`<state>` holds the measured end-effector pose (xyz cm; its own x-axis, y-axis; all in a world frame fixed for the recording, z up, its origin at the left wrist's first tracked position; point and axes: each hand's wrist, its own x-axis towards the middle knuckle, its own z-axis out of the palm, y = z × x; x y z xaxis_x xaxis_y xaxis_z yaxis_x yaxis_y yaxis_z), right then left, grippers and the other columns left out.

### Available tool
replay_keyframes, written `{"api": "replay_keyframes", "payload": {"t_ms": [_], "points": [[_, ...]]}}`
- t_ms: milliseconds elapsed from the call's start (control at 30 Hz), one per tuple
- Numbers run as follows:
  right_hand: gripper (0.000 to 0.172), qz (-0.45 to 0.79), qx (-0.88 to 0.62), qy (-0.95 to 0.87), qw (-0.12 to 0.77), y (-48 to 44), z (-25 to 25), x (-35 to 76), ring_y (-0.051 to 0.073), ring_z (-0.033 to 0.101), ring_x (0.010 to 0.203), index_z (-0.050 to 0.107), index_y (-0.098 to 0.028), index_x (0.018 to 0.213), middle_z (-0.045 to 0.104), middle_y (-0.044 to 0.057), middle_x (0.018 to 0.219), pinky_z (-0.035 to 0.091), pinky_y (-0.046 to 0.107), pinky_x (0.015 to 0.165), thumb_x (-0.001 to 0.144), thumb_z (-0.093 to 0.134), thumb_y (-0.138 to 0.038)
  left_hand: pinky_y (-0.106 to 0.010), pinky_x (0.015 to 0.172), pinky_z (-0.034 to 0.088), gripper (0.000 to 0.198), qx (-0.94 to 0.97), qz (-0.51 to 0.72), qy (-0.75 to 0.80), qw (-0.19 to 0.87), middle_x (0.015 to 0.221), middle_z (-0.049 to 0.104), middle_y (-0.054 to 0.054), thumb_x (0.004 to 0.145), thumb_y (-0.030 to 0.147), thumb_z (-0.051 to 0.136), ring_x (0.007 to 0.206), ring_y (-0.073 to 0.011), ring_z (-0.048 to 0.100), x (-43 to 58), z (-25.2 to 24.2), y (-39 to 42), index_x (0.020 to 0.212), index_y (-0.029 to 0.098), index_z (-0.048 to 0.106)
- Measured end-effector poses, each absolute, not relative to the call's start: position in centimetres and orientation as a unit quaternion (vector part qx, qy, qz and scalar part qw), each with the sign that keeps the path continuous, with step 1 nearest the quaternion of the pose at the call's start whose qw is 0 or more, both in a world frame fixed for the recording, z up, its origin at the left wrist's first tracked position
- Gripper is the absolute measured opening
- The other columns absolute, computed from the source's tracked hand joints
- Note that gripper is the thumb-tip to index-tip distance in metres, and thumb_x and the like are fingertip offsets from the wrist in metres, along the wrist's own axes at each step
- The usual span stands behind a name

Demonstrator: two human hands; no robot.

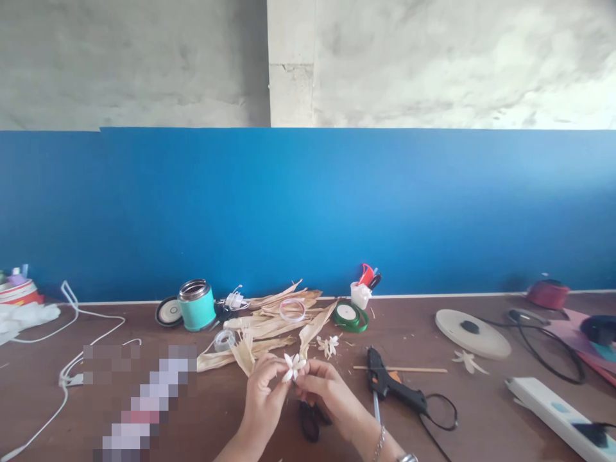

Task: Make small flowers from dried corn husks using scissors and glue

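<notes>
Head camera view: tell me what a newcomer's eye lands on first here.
The bright blue wall panel fills the middle of the view behind the brown table. At the near edge, the left hand and right hand pinch a small white husk flower between them. Behind them lies a pile of dried corn husks, with a teal container to its left and a black glue gun to the right.

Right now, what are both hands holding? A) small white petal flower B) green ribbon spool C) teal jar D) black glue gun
A: the left hand and right hand pinch the white flower between them; the glue gun lies on the table to the right.
</notes>
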<state>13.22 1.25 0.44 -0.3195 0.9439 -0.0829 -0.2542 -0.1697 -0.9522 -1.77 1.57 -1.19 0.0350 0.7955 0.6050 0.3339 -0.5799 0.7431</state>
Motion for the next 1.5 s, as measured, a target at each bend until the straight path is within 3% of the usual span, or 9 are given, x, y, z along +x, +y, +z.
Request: {"api": "replay_keyframes", "payload": {"t_ms": [133,300,567,733,967,1167,1400,1500], "points": [[0.017,0.667,-0.373,-0.457,0.456,1.3,0.6,13.2,0.01,0.049,0.053,0.06,-0.014,0.063,0.058,0.0,0.057,0.029,0.021,0.05,0.063,0.068,-0.029,-0.027,0.066,0.047,0.023,0.695,0.561,0.391,0.221,0.069,0.063,-0.003,0.082,0.03,0.058,0.07,-0.0178,0.058,-2.0,-1.0,1.9,0.063,0.019,0.066],[0.026,0.646,-0.367,-0.433,0.511,1.7,0.5,13.5,0.011,0.05,0.057,0.061,-0.015,0.07,0.058,0.0,0.062,0.031,0.022,0.052,0.074,0.059,-0.041,-0.029,0.069,0.047,0.021,0.723,0.523,0.391,0.224,0.071,0.065,-0.004,0.083,0.033,0.058,0.072,-0.0186,0.058,-2.4,-0.8,2.0,0.07,0.021,0.07],[0.013,0.65,-0.408,-0.421,0.483,1.5,1.3,14.0,0.007,0.04,0.049,0.058,-0.015,0.059,0.053,-0.004,0.053,0.027,0.021,0.051,0.058,0.068,-0.023,-0.031,0.069,0.046,0.019,0.772,0.481,0.359,0.209,0.067,0.067,-0.004,0.083,0.028,0.059,0.072,-0.0192,0.055,-2.3,-0.5,1.8,0.07,0.021,0.07],[0.013,0.73,-0.375,-0.388,0.419,1.7,1.2,13.8,0.006,0.037,0.044,0.054,-0.015,0.054,0.046,-0.005,0.047,0.022,0.021,0.046,0.055,0.063,-0.023,-0.03,0.068,0.045,0.015,0.796,0.479,0.316,0.194,0.068,0.07,-0.004,0.082,0.021,0.06,0.072,-0.0189,0.056,-2.1,0.1,1.6,0.07,0.021,0.07],[0.019,0.689,-0.417,-0.401,0.436,2.0,1.5,14.2,0.009,0.045,0.05,0.059,-0.014,0.061,0.052,-0.002,0.054,0.025,0.021,0.047,0.061,0.057,-0.034,-0.028,0.065,0.046,0.014,0.758,0.522,0.355,0.164,0.065,0.066,-0.002,0.078,0.015,0.061,0.07,-0.0178,0.057,-2.3,-0.4,1.9,0.067,0.02,0.067],[0.014,0.633,-0.446,-0.466,0.427,1.8,1.4,14.2,0.008,0.043,0.049,0.059,-0.014,0.058,0.054,-0.002,0.051,0.025,0.022,0.051,0.058,0.064,-0.027,-0.026,0.063,0.046,0.014,0.757,0.522,0.357,0.167,0.065,0.065,-0.002,0.077,0.014,0.062,0.068,-0.017,0.057,-2.3,-0.4,1.9,0.065,0.019,0.067],[0.017,0.766,-0.322,-0.368,0.417,1.6,1.1,13.7,0.006,0.036,0.048,0.055,-0.014,0.056,0.044,-0.005,0.05,0.02,0.021,0.047,0.056,0.068,-0.025,-0.029,0.069,0.047,0.015,0.743,0.542,0.349,0.182,0.067,0.067,-0.003,0.081,0.016,0.059,0.072,-0.0178,0.058,-1.9,-0.8,1.5,0.07,0.021,0.068],[0.016,0.763,-0.317,-0.366,0.428,1.7,1.0,13.6,0.007,0.039,0.05,0.056,-0.014,0.061,0.046,-0.005,0.054,0.021,0.02,0.047,0.059,0.068,-0.025,-0.028,0.067,0.047,0.015,0.736,0.553,0.355,0.16,0.066,0.066,-0.002,0.081,0.017,0.06,0.07,-0.0171,0.057,-1.9,-0.8,1.5,0.069,0.021,0.068]]}}
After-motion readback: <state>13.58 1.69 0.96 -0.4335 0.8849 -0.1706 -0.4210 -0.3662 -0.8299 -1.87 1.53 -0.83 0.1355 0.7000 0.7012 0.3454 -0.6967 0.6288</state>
